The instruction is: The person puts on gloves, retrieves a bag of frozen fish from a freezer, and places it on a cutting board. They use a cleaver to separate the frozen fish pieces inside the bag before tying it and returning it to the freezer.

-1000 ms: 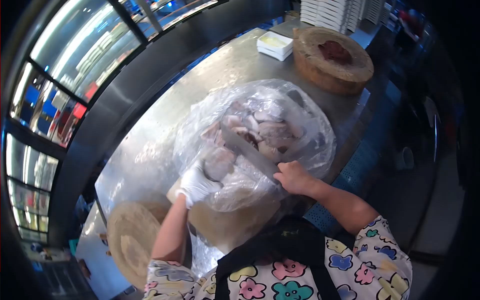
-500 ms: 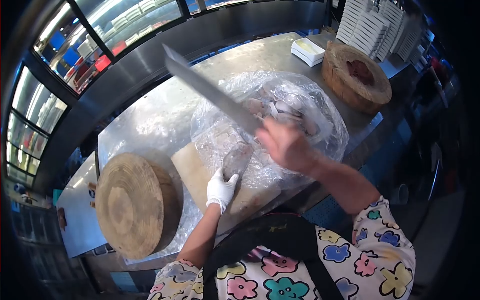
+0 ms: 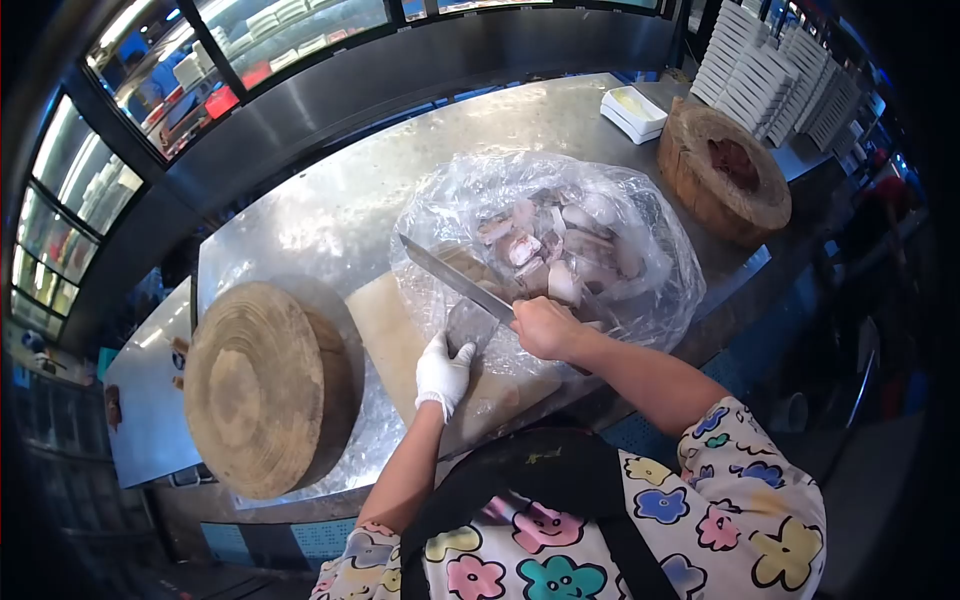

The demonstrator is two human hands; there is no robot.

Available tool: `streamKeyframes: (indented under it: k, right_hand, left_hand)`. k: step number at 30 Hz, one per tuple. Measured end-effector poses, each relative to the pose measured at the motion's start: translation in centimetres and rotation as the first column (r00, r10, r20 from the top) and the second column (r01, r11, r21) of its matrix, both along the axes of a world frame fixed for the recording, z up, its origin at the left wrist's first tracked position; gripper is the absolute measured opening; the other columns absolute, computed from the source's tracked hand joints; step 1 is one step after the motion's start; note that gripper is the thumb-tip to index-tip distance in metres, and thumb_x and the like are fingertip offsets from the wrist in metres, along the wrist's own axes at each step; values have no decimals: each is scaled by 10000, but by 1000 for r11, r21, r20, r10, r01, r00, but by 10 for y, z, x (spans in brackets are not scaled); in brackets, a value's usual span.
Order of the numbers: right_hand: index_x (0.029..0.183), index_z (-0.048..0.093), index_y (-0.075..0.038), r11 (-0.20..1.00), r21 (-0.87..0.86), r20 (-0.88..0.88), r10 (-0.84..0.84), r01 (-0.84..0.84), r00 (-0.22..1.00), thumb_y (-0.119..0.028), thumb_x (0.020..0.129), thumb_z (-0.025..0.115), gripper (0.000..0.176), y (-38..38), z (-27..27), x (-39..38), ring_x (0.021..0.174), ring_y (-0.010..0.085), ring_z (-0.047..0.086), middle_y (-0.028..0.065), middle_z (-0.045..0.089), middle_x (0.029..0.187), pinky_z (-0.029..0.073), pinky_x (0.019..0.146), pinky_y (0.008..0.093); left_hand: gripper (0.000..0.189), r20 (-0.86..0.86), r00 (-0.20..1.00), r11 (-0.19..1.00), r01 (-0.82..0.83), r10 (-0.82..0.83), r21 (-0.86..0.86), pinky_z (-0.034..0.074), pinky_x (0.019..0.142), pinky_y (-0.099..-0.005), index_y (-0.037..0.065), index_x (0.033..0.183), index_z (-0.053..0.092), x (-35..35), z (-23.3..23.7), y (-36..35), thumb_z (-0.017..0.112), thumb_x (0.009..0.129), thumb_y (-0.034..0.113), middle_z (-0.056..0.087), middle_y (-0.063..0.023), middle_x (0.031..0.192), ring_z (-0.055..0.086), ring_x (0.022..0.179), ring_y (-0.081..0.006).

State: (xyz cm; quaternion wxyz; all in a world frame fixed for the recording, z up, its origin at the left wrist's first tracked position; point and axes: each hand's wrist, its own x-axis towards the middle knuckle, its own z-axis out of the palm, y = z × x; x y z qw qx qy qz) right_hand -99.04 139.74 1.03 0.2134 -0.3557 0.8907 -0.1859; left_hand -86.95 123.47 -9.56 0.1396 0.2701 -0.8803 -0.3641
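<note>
My right hand, bare, is closed round the handle of a long knife, whose blade points up and left across the board. In a white glove, my left hand grips the lower end of a grey piece of fish or meat, thumb and fingers on either side. The blade lies just above that piece; whether it touches is hard to tell. Under both is a pale cutting board, partly covered by a clear plastic bag. Cut chunks of fish or meat lie heaped on the open bag.
A thick round wooden block stands at the left of the metal table. Another wooden block with dark red matter on top is at the back right, near a white dish and stacked white trays.
The knife has come down from its raised position to just above the grey piece, and my right hand has dropped with it. My left hand keeps its grip.
</note>
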Motion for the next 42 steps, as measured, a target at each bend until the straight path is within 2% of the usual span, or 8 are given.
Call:
streamKeyframes:
  k: [7, 11, 15, 25, 27, 28, 30, 42]
  right_hand:
    - [981, 600, 10, 996, -91, -17, 14, -15, 1000, -107, 846, 537, 190, -2, 48, 4, 923, 421, 636, 261, 652, 939, 499, 808, 496]
    - [928, 630, 38, 992, 112, 26, 47, -50, 999, -118, 864, 554, 186, -19, 2, -3, 922, 410, 642, 297, 643, 936, 505, 788, 494]
    - [896, 646, 51, 986, 143, 12, 81, -82, 997, -108, 831, 574, 186, -24, 2, -8, 941, 412, 640, 285, 646, 973, 502, 806, 499]
    - [862, 537, -2, 790, -593, -329, -63, -154, 942, -156, 900, 586, 167, -32, 128, 11, 660, 383, 642, 228, 625, 724, 435, 481, 411]
    - [861, 525, 2, 814, -252, -900, 3, -524, 436, -144, 907, 571, 159, -22, 120, 17, 601, 379, 627, 232, 603, 680, 439, 491, 425]
    - [821, 541, 3, 818, -467, -432, 120, -336, 894, -142, 905, 559, 168, -19, 80, 19, 616, 393, 621, 262, 601, 682, 469, 532, 452]
    - [882, 630, 19, 986, 60, 26, 152, -153, 988, -134, 847, 558, 173, -15, -13, 19, 844, 411, 653, 247, 655, 894, 513, 753, 486]
    - [887, 628, 36, 983, 50, -30, 180, -178, 983, -64, 778, 569, 159, -26, -2, 26, 837, 411, 656, 255, 662, 861, 524, 734, 486]
  left_hand:
    - [337, -201, 973, 899, -10, 109, 439, 500, 644, -332, -25, 1168, 588, 7, 103, -3, 671, 859, 78, 666, -102, 833, 592, 666, -156]
    - [462, -11, 1000, 999, -11, 10, -45, 482, 856, -412, -12, 1217, 560, 7, 23, 12, 684, 854, 244, 646, -235, 1031, 632, 967, -363]
    - [558, 129, 992, 997, -14, 4, 76, 460, 916, -429, -25, 1246, 543, 5, 35, 12, 679, 836, 328, 623, -269, 1079, 597, 1039, -404]
    - [511, 30, 995, 988, -97, 94, 118, 491, 829, -393, -23, 1240, 563, 20, 23, 16, 703, 810, 217, 653, -215, 988, 638, 882, -333]
    - [494, 19, 994, 988, -106, 105, 111, 488, 833, -393, -20, 1232, 571, 20, 22, 19, 696, 816, 216, 651, -218, 985, 635, 895, -336]
    - [477, 0, 994, 990, -108, 108, 95, 486, 837, -394, -17, 1224, 579, 20, 24, 20, 689, 822, 215, 649, -222, 983, 632, 908, -340]
    - [467, 56, 994, 990, -95, 90, 103, 484, 841, -392, -17, 1222, 581, 19, 23, 19, 682, 828, 214, 647, -225, 984, 627, 922, -346]
    - [334, 47, 997, 998, -53, 55, -36, 500, 701, -403, -36, 1002, 636, 10, 14, 15, 736, 788, 201, 657, -220, 821, 645, 757, -351]
